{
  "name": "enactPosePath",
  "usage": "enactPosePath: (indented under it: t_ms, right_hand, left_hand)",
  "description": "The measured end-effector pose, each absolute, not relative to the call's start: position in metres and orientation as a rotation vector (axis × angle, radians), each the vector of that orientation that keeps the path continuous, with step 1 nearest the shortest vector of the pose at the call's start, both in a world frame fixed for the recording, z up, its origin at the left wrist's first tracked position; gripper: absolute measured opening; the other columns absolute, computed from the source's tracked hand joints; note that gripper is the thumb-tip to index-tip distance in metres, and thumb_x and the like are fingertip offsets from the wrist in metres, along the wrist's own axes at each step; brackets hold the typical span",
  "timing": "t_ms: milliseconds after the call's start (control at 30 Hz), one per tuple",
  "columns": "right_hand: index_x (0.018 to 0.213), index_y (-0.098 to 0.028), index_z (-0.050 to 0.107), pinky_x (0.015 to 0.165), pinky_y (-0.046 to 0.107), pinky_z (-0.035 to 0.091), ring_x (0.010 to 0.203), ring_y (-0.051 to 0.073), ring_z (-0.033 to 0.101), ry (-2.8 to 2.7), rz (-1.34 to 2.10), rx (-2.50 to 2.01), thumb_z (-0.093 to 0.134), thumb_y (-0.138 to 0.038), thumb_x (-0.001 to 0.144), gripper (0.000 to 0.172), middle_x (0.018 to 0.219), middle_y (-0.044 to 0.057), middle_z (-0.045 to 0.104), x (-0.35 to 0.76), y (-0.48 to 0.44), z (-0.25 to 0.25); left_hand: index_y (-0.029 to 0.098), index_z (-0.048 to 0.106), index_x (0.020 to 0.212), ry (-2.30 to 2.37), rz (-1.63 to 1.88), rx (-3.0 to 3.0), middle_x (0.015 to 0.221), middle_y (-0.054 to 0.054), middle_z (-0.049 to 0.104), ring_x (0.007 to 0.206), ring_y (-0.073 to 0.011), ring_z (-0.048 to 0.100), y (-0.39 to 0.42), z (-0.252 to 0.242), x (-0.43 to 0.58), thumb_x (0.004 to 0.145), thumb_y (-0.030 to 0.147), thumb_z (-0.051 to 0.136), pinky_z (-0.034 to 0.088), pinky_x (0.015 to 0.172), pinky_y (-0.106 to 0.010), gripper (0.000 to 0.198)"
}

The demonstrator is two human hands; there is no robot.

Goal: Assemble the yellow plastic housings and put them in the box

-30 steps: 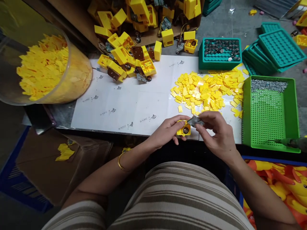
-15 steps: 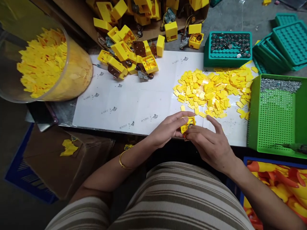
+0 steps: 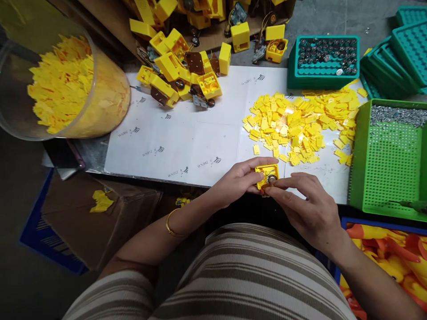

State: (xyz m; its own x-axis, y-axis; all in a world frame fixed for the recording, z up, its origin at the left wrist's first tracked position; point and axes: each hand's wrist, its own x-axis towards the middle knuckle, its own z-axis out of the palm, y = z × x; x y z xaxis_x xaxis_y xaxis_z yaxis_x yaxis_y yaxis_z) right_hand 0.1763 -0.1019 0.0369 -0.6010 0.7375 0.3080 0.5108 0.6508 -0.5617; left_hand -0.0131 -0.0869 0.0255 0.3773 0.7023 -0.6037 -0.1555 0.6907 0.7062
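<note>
My left hand (image 3: 236,180) is closed around a small open yellow plastic housing (image 3: 263,170), thumb over its left side and fingers along the back. Inside the housing, a round dark-rimmed disc (image 3: 271,178) and thin wires show. My right hand (image 3: 308,202) pinches at the lower right edge, thumb and forefinger on a small brown piece (image 3: 266,188), which they partly hide. Just beyond both hands lies a heap of flat yellow plastic pieces (image 3: 296,126) on the white table covering (image 3: 187,146).
At the back are piled yellow housings (image 3: 168,66) with wires. A clear tub (image 3: 113,102) of yellow pieces stands left. To the right are a teal tray (image 3: 323,82) of round metal parts, stacked teal trays (image 3: 383,66) and a green basket (image 3: 360,155) with small silvery parts.
My right hand has shifted right and its fingers have drawn back, uncovering the disc inside the housing. My left hand still holds the housing. The view has shifted slightly.
</note>
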Motion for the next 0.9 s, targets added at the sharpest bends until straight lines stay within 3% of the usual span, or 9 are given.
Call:
enactPosePath:
  t_ms: [100, 333, 567, 700, 900]
  right_hand:
    - [0.105, -0.016, 0.068, 0.072, 0.031, 0.053, 0.085, 0.018, 0.063, -2.358, 0.579, -1.013, 0.057, -0.010, 0.087, 0.021, 0.095, 0.011, 0.069, 0.175, -0.104, 0.042]
    - [0.110, -0.020, 0.066, 0.071, 0.027, 0.057, 0.086, 0.016, 0.066, -2.397, 0.620, -0.975, 0.050, -0.013, 0.091, 0.026, 0.096, 0.009, 0.068, 0.173, -0.106, 0.048]
    - [0.105, -0.018, 0.063, 0.072, 0.024, 0.056, 0.080, 0.013, 0.066, -2.299, 0.713, -0.972, 0.054, -0.011, 0.089, 0.020, 0.091, 0.006, 0.069, 0.172, -0.111, 0.047]
    - [0.100, -0.021, 0.064, 0.072, 0.022, 0.056, 0.082, 0.013, 0.066, -2.287, 0.794, -1.008, 0.053, -0.011, 0.089, 0.018, 0.094, 0.005, 0.069, 0.174, -0.113, 0.046]
    - [0.102, -0.021, 0.064, 0.073, 0.022, 0.056, 0.085, 0.013, 0.066, -2.253, 0.870, -1.023, 0.056, -0.011, 0.088, 0.019, 0.098, 0.006, 0.067, 0.175, -0.114, 0.045]
  left_hand:
    - [0.019, 0.058, 0.126, 1.000, 0.591, 0.595, 0.100, -0.005, 0.068, 0.083, -0.0124, 0.062, -0.088, 0.028, -0.014, 0.079, 0.017, 0.055, 0.049, 0.077, -0.025, 0.047]
    - [0.019, 0.059, 0.124, 1.010, 0.601, 0.709, 0.111, -0.005, 0.068, 0.098, -0.0153, 0.063, -0.090, 0.027, -0.015, 0.074, 0.007, 0.053, 0.047, 0.089, -0.028, 0.052]
    - [0.019, 0.063, 0.112, 1.050, 0.629, 0.733, 0.100, -0.003, 0.069, 0.088, -0.0132, 0.063, -0.095, 0.029, -0.014, 0.073, 0.006, 0.049, 0.048, 0.078, -0.024, 0.044]
    - [0.020, 0.064, 0.110, 1.059, 0.692, 0.706, 0.101, -0.002, 0.069, 0.089, -0.0130, 0.062, -0.096, 0.029, -0.014, 0.071, 0.005, 0.050, 0.048, 0.081, -0.025, 0.044]
    - [0.017, 0.067, 0.112, 0.904, 0.686, 0.417, 0.100, -0.008, 0.069, 0.088, -0.0159, 0.063, -0.095, 0.026, -0.017, 0.084, 0.023, 0.050, 0.051, 0.071, -0.026, 0.033]
